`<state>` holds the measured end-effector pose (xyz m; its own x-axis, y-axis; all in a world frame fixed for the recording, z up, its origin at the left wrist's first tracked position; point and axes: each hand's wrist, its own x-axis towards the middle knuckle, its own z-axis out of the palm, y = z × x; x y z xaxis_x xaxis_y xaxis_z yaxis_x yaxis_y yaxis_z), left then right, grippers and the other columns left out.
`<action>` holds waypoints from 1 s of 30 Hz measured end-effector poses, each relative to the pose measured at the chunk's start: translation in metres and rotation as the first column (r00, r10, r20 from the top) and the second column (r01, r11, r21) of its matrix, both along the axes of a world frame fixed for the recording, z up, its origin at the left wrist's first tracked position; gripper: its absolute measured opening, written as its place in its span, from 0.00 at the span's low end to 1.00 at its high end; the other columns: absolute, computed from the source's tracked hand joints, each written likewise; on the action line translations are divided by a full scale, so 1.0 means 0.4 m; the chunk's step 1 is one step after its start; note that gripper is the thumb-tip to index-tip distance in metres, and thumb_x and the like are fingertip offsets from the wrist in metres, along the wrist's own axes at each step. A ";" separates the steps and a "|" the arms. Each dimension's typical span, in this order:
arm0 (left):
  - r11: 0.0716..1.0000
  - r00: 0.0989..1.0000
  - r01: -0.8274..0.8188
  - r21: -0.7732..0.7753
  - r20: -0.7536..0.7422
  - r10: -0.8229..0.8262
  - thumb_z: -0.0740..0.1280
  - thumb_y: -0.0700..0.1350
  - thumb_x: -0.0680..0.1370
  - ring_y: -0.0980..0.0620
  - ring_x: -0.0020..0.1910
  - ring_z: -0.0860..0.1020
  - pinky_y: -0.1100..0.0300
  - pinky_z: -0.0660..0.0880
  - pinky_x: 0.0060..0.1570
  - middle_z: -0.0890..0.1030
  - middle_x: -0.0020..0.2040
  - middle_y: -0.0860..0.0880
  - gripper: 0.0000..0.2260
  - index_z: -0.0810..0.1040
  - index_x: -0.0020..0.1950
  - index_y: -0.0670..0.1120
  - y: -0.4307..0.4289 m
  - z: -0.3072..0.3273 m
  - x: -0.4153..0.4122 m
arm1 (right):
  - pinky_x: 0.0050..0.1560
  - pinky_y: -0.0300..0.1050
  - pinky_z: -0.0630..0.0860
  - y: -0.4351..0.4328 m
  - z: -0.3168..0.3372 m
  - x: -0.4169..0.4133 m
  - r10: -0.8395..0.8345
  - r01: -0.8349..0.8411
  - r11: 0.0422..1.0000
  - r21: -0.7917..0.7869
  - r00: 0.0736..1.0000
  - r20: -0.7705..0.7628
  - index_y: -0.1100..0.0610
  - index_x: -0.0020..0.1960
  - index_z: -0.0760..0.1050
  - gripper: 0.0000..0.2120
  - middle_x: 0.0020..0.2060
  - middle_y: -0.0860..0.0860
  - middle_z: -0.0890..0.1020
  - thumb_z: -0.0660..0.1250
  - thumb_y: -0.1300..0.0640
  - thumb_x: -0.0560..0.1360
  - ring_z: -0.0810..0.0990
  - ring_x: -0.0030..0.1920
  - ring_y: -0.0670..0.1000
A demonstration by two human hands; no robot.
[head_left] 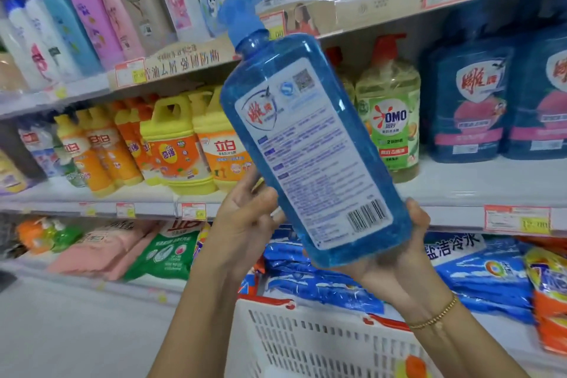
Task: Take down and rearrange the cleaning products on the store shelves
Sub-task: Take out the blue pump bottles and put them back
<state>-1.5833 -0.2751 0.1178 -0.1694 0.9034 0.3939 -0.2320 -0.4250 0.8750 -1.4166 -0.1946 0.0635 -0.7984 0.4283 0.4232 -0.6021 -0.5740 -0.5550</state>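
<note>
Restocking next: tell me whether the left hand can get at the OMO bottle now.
Probably not: the left hand grips the blue pump bottle, which also hangs before the OMO bottle.

Two bare forearms end in bare hands. A thin gold bracelet of small round beads circles the right wrist, just below the right hand. The left hand, left of the bracelet, wears nothing.

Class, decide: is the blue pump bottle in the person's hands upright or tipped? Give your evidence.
Tipped. The blue pump bottle leans: pump top up-left, base lower right, between the left hand and right hand.
</note>
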 end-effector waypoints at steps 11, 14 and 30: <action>0.989 0.987 0.092 0.112 0.124 -0.106 0.82 0.51 0.60 0.50 0.55 0.80 0.49 0.77 0.56 0.83 0.54 0.49 0.27 0.82 0.57 0.49 -0.015 -0.013 0.011 | 0.49 0.59 0.80 -0.023 0.097 0.030 -0.291 0.276 0.956 0.095 0.874 0.389 0.47 0.64 0.73 0.28 0.58 0.53 0.81 0.47 0.34 0.76 0.81 0.56 0.55; 0.995 0.977 0.032 0.098 0.205 -0.052 0.82 0.51 0.59 0.46 0.61 0.77 0.43 0.72 0.63 0.79 0.61 0.46 0.33 0.78 0.62 0.48 -0.022 -0.002 0.032 | 0.52 0.39 0.78 -0.051 0.120 0.054 -0.742 0.571 0.629 0.527 0.642 0.191 0.37 0.70 0.61 0.28 0.62 0.37 0.75 0.61 0.36 0.72 0.76 0.60 0.37; 0.999 0.995 -0.036 0.016 -0.093 0.037 0.82 0.55 0.57 0.47 0.59 0.79 0.48 0.78 0.55 0.80 0.60 0.48 0.49 0.66 0.73 0.48 -0.075 0.088 0.033 | 0.62 0.51 0.74 -0.099 0.042 0.119 -0.578 0.309 0.627 0.715 0.800 0.161 0.44 0.74 0.60 0.42 0.66 0.45 0.74 0.72 0.50 0.63 0.73 0.66 0.49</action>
